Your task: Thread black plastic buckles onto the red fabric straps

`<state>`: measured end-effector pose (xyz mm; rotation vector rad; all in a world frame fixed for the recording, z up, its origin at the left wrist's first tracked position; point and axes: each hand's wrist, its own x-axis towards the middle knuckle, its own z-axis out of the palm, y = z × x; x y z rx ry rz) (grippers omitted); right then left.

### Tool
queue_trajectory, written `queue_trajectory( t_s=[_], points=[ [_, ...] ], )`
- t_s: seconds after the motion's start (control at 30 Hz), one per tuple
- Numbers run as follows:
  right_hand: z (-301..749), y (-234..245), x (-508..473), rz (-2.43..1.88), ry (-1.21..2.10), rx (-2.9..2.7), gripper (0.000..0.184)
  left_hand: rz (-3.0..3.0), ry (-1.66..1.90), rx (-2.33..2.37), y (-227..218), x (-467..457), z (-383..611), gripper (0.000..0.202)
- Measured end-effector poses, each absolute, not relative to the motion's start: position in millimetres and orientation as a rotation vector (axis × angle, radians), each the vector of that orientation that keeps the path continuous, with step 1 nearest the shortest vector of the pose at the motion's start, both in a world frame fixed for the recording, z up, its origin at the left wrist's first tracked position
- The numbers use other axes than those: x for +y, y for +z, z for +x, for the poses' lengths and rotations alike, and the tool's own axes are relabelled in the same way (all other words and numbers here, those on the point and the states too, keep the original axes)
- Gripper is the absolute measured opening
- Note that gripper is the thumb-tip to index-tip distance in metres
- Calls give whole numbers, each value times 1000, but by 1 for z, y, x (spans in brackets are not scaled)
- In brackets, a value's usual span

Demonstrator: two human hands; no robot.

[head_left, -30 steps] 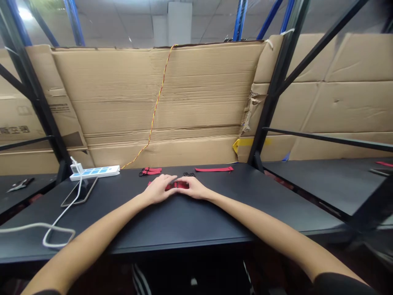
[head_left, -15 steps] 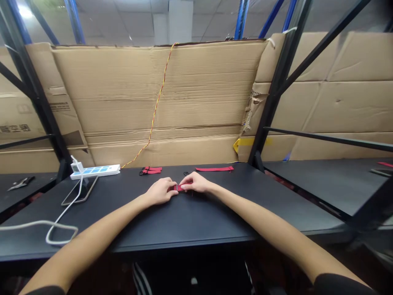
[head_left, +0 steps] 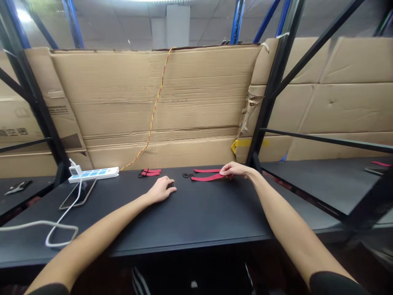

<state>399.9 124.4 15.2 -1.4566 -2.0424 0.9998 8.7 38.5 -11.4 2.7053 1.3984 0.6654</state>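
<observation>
My left hand rests on the dark table, thumb and fingers closed round a small dark piece, mostly hidden; its kind does not show. To the right, my right hand pinches the right end of a red webbing strap, which stretches leftward with a black fitting at its left end. Just behind lies a second red strap, partly covered by that hand. A black buckle sits left of the held strap. Behind my left hand is a folded red strap with black buckle.
At the left, a white power strip with a plugged-in charger stands by a phone. A white cable loops over the table. Cardboard backs the table, between black rack posts. Pliers lie far left.
My right hand has moved away to the right and a little back, with a red strap now stretched out by it. My left hand has stayed nearly in place; no red shows in it now.
</observation>
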Motion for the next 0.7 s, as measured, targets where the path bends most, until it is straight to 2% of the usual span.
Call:
queue_trajectory(
  t_s=[0.17,0.4,0.53,0.63,0.7],
  points=[
    [418,1,136,-1527,767,-2045,40,2701,672,1261,-14,59,52,33],
    [431,-14,151,-1542,720,-2043,39,2686,782,1239,-25,89,97,36],
    [438,-18,155,-1551,654,-2038,36,2682,919,1167,-23,87,83,46],
    [441,-21,158,-1567,577,-2034,33,2790,921,1194,-17,79,50,40],
    [441,-23,160,-1579,515,-2023,32,2869,828,1376,-13,72,21,38]
  ],
)
